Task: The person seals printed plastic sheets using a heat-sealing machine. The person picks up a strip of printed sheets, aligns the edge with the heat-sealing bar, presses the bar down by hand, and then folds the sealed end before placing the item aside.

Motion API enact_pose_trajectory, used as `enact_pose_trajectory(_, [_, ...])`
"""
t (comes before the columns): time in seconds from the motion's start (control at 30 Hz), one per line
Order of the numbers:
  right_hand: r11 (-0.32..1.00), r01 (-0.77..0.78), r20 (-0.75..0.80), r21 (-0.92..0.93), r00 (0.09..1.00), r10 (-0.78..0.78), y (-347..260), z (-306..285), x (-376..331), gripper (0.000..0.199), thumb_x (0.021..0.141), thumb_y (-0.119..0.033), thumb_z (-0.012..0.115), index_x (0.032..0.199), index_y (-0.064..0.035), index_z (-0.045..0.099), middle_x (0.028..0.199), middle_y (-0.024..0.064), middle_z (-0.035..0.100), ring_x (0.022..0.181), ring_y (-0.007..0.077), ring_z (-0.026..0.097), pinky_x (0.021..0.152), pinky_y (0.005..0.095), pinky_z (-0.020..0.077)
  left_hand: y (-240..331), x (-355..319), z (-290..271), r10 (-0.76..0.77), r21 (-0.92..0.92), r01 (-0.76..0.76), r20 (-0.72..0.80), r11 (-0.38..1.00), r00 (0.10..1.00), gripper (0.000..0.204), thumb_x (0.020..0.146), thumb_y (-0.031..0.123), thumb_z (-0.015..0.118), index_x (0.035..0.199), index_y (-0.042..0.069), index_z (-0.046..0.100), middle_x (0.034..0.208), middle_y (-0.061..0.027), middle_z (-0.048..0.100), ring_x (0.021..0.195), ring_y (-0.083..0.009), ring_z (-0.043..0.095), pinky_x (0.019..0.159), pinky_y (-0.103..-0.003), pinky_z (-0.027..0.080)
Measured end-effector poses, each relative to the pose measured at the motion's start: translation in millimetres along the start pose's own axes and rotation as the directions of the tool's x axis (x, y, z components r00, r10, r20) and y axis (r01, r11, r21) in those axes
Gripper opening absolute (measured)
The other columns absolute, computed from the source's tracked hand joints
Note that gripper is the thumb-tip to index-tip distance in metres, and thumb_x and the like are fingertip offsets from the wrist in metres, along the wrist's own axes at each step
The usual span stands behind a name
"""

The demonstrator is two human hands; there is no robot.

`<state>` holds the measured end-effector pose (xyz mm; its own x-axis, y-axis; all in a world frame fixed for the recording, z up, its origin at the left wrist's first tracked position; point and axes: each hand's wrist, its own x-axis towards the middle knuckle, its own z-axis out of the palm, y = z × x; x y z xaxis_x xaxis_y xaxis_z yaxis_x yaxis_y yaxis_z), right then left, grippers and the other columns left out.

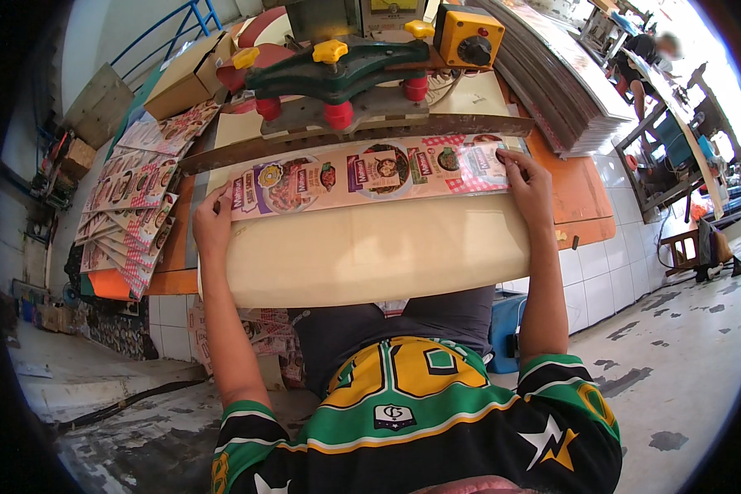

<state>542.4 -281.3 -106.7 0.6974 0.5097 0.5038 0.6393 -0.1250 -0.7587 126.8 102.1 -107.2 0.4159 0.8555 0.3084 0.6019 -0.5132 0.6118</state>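
A long printed packaging strip, pink with round food pictures, lies across the upper middle of the frame on a cream work board. Its long axis runs left to right, rising slightly toward the right, and its far edge sits just under the dark press bar of the machine above it. The strip lies straight ahead of the person, beyond both hands, which sit at its two ends, so neither hand is clearly nearer; each has its own end.

At the left of the frame, a fanned stack of similar printed sheets lies on the orange table, well apart from the hands. The left hand rests at the strip's left end, fingers curled down over the edge of the board, thumb side touching the strip's corner. Whether it pinches the strip or only steadies it, I cannot tell.

In the upper middle, the green clamp arm with yellow knobs and red posts stands over the bar, and a yellow switch box sits to its right.

The right hand lies flat at the strip's right end, fingers spread and pressed down on the printed surface, holding it against the board. It grips nothing. A tall stack of flat sheets rises in the upper right, apart from the hand.
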Motion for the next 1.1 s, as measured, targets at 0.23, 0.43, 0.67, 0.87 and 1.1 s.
enact_pose_trajectory(0.23, [0.992, -0.114, 0.056, 0.049, 0.992, 0.112, 2, -5, -2, 0.023, 0.095, -0.006, 0.061, 0.112, 0.0005, 0.076, 0.074, 0.0014, 0.066, 0.067, 0.0064, 0.056, 0.061, 0.0252, 0.0437, -16, 0, 4, 0.042, -0.097, -0.051, -0.092, 0.994, 0.995, 0.031, 0.101, 0.03, 0.065, 0.115, 0.005, 0.076, 0.075, -0.0117, 0.069, 0.068, -0.0173, 0.061, 0.066, -0.033, 0.049])
enact_pose_trajectory(0.43, [0.964, -0.207, 0.112, 0.165, 0.975, 0.19, 9, -11, -1, 0.034, 0.095, -0.008, 0.063, 0.128, 0.0014, 0.067, 0.073, 0.0002, 0.064, 0.066, 0.0069, 0.054, 0.062, 0.025, 0.0424, 0, -3, 2, 0.044, -0.099, -0.055, -0.113, 0.994, 0.993, 0.031, 0.1, 0.027, 0.067, 0.118, 0.003, 0.074, 0.066, -0.0041, 0.053, 0.063, -0.0124, 0.048, 0.061, -0.031, 0.043])
enact_pose_trajectory(0.67, [0.659, -0.418, 0.26, 0.625, 0.908, 0.33, 1, -26, 4, 0.045, 0.099, -0.012, 0.063, 0.139, 0.0068, 0.053, 0.098, 0.0081, 0.072, 0.078, 0.0107, 0.067, 0.075, 0.0241, 0.0542, -3, -4, 1, 0.147, -0.239, -0.176, -0.131, 0.955, 0.98, 0.044, 0.097, 0.018, 0.073, 0.135, 0.002, 0.059, 0.067, 0.0028, 0.036, 0.064, -0.0092, 0.037, 0.06, -0.027, 0.035])
enact_pose_trajectory(0.87, [0.567, -0.47, 0.354, 0.677, 0.883, 0.308, -1, -29, 1, 0.03, 0.1, -0.014, 0.062, 0.122, 0.0066, 0.065, 0.105, 0.0114, 0.075, 0.085, 0.0121, 0.073, 0.077, 0.0258, 0.0594, 4, -9, -1, 0.185, -0.377, -0.259, -0.221, 0.89, 0.958, 0.048, 0.098, 0.02, 0.073, 0.138, 0.003, 0.053, 0.07, 0.0057, 0.038, 0.066, -0.006, 0.037, 0.062, -0.023, 0.033])
enact_pose_trajectory(1.1, [0.58, -0.392, 0.289, 0.714, 0.919, 0.267, 6, -34, -1, 0.031, 0.1, -0.016, 0.062, 0.119, 0.0071, 0.068, 0.104, 0.0107, 0.075, 0.086, 0.0125, 0.073, 0.076, 0.026, 0.0589, 12, -14, -3, 0.13, -0.435, -0.211, -0.207, 0.875, 0.97, 0.048, 0.1, 0.021, 0.07, 0.141, 0.005, 0.05, 0.072, 0.0037, 0.051, 0.065, -0.0047, 0.046, 0.062, -0.022, 0.037])
